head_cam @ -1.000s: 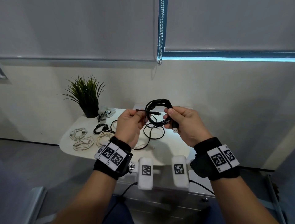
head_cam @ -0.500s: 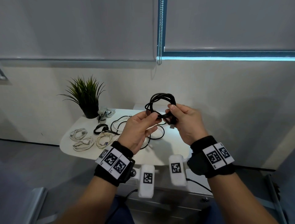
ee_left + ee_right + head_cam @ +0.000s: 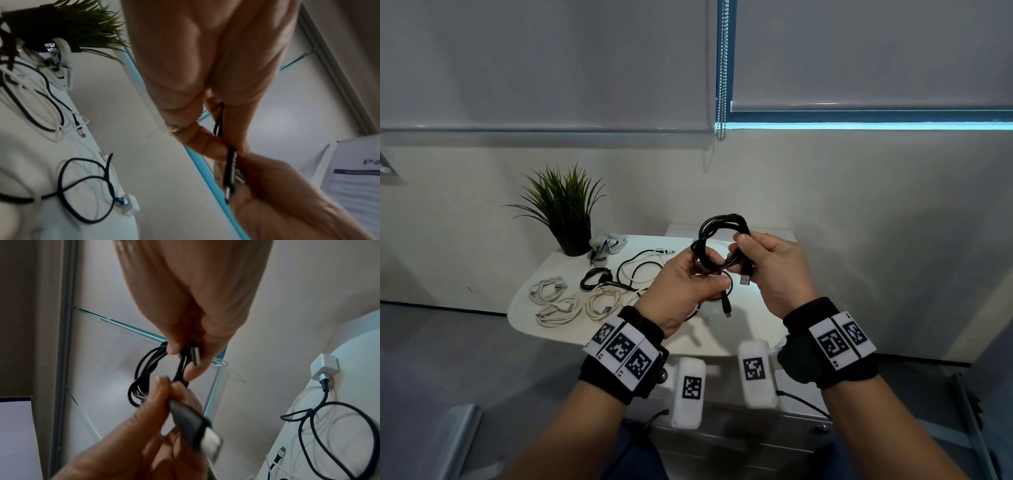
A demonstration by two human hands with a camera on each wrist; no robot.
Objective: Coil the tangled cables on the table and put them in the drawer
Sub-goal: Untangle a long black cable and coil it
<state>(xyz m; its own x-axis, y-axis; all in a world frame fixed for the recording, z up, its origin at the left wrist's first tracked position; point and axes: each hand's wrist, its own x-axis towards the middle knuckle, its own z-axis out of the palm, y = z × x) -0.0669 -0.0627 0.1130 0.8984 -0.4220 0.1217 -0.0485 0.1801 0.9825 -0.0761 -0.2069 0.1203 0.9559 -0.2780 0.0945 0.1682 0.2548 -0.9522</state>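
Observation:
I hold a black cable coil [image 3: 720,229] in the air above the white table [image 3: 753,322]. My right hand [image 3: 743,251] grips the coil's right side, and a USB plug [image 3: 745,279] hangs just below its fingers. My left hand [image 3: 703,274] pinches the coil's lower left strands; the cable's other end [image 3: 726,305] dangles under it. In the right wrist view the coil [image 3: 144,378] loops between both hands and my left fingers [image 3: 162,391] hold a dark plug [image 3: 193,426]. On the table lie white coiled cables [image 3: 558,310] and a tangled black and white cable [image 3: 642,265].
A potted plant [image 3: 566,212] and a small white and grey object [image 3: 607,245] stand at the table's back left. A small black coil [image 3: 595,279] lies near them. A white charger block [image 3: 324,368] with a black cable sits on the table. A cabinet front [image 3: 756,442] shows under the table.
My left hand moved right from beside the coil onto its lower left side. The loose cable end it held out sideways now hangs below it. Both hands rose slightly.

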